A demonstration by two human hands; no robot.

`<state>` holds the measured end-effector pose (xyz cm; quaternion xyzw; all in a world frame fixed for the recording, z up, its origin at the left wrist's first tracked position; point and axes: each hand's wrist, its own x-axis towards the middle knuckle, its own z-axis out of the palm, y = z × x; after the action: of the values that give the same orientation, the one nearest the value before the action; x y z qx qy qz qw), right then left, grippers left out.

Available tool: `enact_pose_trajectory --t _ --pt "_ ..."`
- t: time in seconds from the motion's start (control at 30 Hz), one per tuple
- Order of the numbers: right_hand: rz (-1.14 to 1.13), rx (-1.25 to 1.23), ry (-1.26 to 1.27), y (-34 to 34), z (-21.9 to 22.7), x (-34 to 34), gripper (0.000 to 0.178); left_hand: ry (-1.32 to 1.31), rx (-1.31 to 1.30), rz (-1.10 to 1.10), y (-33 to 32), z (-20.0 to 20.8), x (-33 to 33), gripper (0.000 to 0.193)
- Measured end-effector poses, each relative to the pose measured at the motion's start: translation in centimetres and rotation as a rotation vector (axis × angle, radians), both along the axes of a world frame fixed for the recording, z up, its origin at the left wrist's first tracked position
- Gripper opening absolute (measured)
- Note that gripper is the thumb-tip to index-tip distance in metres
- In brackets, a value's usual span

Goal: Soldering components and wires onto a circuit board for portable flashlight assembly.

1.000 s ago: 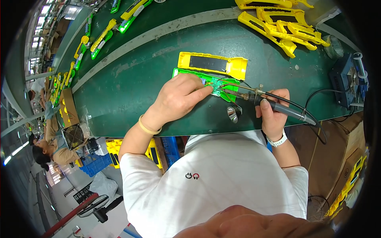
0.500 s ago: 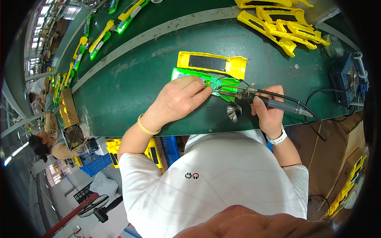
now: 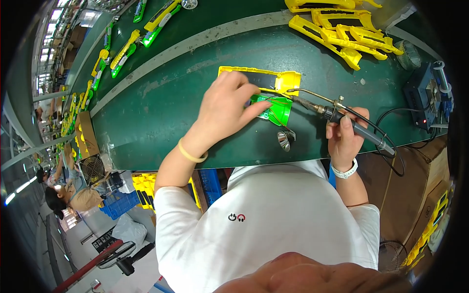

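We observe the green housing (image 3: 283, 110) partly beneath our left hand (image 3: 221, 108), thumb and forefinger apart; our right hand (image 3: 345, 139) clamps the soldering iron (image 3: 367, 135).

A strip light (image 3: 10, 198) glows at left; pale floor (image 3: 139, 267) lies below the green worktable (image 3: 151, 132).

Open tabletop (image 3: 151, 122) left, soldering iron (image 3: 367, 134) blocking right

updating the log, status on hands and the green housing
Right hand gripping soldering iron. Left hand over green housing, pinch open. Housing open, circuit board partly hidden by left hand.
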<state>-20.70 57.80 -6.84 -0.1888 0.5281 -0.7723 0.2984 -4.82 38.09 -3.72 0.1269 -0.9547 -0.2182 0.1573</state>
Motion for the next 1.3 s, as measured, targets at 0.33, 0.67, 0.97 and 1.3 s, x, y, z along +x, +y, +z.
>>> enact_pose_trajectory --t 0.33,0.67,0.97,1.3 --pt "-0.119 -0.033 0.031 -0.8 0.9 -2.4 0.019 0.15 0.868 0.083 -0.2 -2.8 -0.8 0.015" --pt "-0.016 0.007 0.05 -3.1 1.5 -3.9 0.021 0.179 0.212 0.094 1.1 -3.3 -1.6 0.008" --pt "0.288 0.085 0.211 -3.5 0.1 -6.3 0.021 -0.001 0.081 0.138 0.3 -2.4 -3.1 0.009" --pt "0.393 0.232 0.377 -4.2 -1.7 -6.6 0.022 -0.164 -0.051 0.079 0.3 -2.0 -4.2 0.01"
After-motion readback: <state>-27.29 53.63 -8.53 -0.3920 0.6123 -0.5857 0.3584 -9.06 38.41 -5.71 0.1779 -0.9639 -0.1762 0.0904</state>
